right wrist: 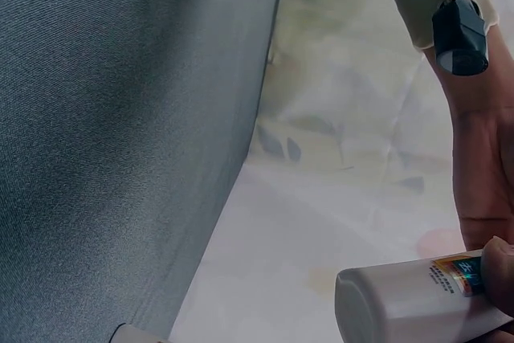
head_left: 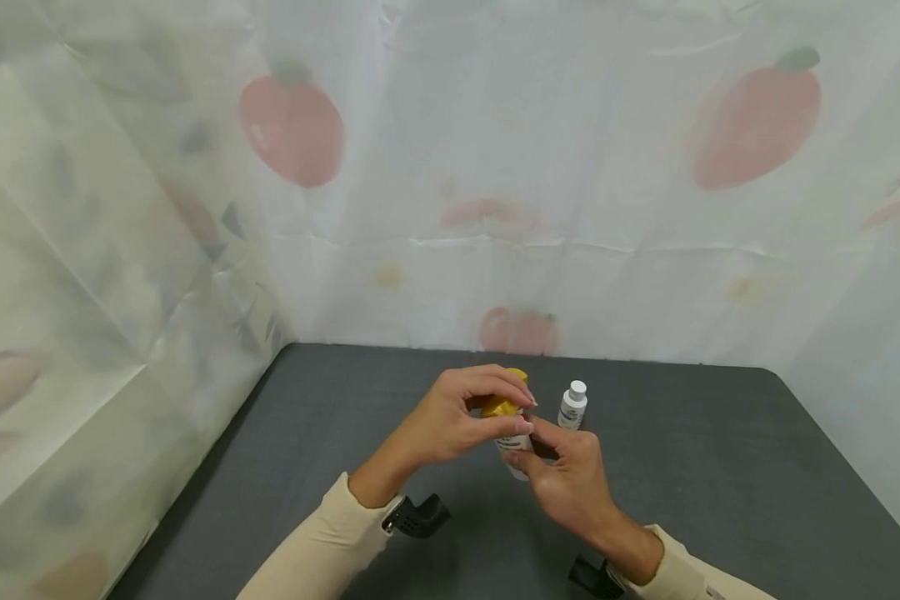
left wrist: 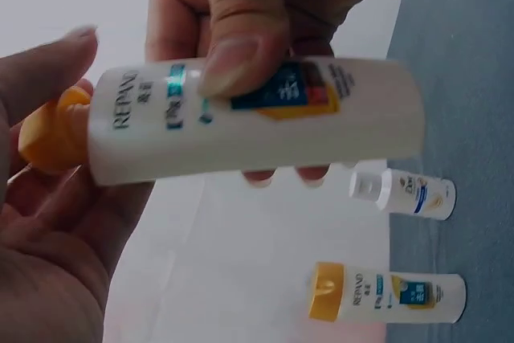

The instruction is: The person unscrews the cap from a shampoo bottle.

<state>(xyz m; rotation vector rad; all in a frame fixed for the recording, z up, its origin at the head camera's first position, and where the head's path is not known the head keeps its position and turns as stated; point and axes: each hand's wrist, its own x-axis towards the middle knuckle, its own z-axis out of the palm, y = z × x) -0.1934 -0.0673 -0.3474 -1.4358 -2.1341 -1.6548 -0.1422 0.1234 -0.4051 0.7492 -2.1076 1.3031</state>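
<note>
My right hand [head_left: 570,475] grips the body of a white plastic bottle [head_left: 516,467] with printed lettering. The left wrist view shows this bottle [left wrist: 265,138] lying across the frame, the right thumb pressed on its label. At its top end, the fingers and thumb of my left hand [head_left: 457,421] are curled round the yellow cap [head_left: 499,407]. In the left wrist view the cap [left wrist: 48,130] is partly covered by that hand, and a narrower orange part shows between it and the bottle's shoulder. The right wrist view holds only the bottle's base end [right wrist: 401,303].
Behind the hands a smaller white bottle with a white cap [head_left: 572,406] stands on the dark grey table [head_left: 720,467]. A second yellow-capped white bottle [left wrist: 401,299] stands beside it, mostly hidden by my left hand in the head view. Fruit-printed sheets [head_left: 585,167] hang around the table.
</note>
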